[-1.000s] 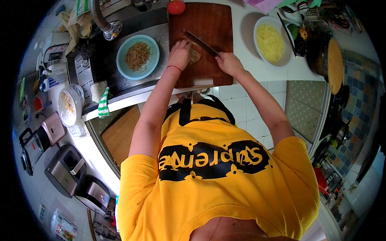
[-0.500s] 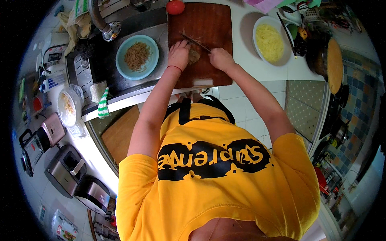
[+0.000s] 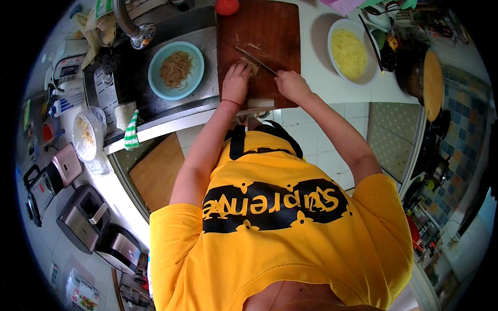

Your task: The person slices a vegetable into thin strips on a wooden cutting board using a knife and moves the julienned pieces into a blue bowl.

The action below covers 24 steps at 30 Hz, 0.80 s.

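A kitchen knife (image 3: 255, 59) is in my right hand (image 3: 293, 86), closed round its handle at the right side of a brown cutting board (image 3: 270, 26). The blade slants away to the left, low over the board. My left hand (image 3: 236, 86) rests on the board's left part, its curled fingers pressing a small pile of thin brown food slices (image 3: 252, 67), possibly meat. A few pale shreds lie beyond the blade. Left of the board, a light blue bowl (image 3: 195, 89) holds similar brown shreds. A red round tomato-like thing (image 3: 226, 6) sits at the board's far left corner.
The sink (image 3: 207, 52) lies left of the board, under a curved faucet (image 3: 140, 36). On the right counter stand a white bowl (image 3: 369, 76) of pale yellow shreds and dark chopsticks (image 3: 370, 44) beside it. A green-striped cloth (image 3: 132, 132) hangs over the counter edge.
My left hand has shifted slightly right and nearer to me, over the brown pile. My right hand has moved a little right and nearer, and the knife with it.
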Motion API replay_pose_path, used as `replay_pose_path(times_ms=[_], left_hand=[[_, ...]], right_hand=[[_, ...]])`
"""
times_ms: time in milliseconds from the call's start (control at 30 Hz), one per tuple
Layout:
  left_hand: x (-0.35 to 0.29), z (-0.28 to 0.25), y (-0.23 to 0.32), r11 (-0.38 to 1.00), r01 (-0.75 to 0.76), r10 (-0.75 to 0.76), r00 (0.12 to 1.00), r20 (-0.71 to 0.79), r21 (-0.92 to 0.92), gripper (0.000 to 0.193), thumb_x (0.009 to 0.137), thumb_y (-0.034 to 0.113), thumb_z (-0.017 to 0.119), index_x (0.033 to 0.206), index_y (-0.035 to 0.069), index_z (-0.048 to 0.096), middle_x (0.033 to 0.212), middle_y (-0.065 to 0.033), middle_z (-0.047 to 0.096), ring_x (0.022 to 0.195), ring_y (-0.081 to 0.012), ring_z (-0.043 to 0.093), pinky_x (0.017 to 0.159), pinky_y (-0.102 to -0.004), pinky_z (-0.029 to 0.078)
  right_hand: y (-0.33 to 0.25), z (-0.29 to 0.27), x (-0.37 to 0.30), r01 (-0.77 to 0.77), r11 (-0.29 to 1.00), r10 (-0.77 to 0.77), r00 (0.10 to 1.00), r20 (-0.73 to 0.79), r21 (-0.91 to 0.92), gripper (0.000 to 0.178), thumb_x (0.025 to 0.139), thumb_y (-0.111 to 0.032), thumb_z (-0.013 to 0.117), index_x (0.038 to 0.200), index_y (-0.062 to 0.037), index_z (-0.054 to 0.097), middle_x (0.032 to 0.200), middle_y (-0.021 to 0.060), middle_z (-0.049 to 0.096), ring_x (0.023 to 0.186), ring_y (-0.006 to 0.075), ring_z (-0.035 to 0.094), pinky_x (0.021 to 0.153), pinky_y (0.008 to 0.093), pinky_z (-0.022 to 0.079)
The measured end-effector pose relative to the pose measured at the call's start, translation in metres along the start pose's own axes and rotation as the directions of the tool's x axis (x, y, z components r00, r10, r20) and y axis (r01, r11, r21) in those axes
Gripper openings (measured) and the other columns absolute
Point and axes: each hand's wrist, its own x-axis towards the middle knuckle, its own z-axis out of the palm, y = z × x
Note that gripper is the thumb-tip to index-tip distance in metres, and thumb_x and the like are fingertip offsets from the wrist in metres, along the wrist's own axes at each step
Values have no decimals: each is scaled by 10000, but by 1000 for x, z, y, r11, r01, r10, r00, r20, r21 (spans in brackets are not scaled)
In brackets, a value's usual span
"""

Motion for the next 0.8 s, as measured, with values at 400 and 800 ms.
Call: replay_pose_path(times_ms=[400, 800], left_hand=[[5, -10, 7, 998, 58, -57, 997, 58, -15, 319, 790, 59, 459, 1079, 66, 593, 1109, -112, 548, 1066, -304, 492, 919, -362, 413], [7, -10, 9, 998, 57, -58, 997, 57, 17, 217, 776, 75, 500, 963, 60, 609, 1061, -100, 554, 1040, -297, 503, 886, -364, 428]], right_hand=[[-7, 5, -4, -16, 999, 16, 1000, 7, -32, 176, 808, -137, 497, 813, 2, 605, 846, 237, 617, 790, 390, 610, 704, 484, 487], [-30, 2, 18, -77, 992, 83, 995, -62, 97, 218, 852, -206, 497, 888, 4, 546, 903, 240, 613, 847, 391, 601, 736, 492, 474]])
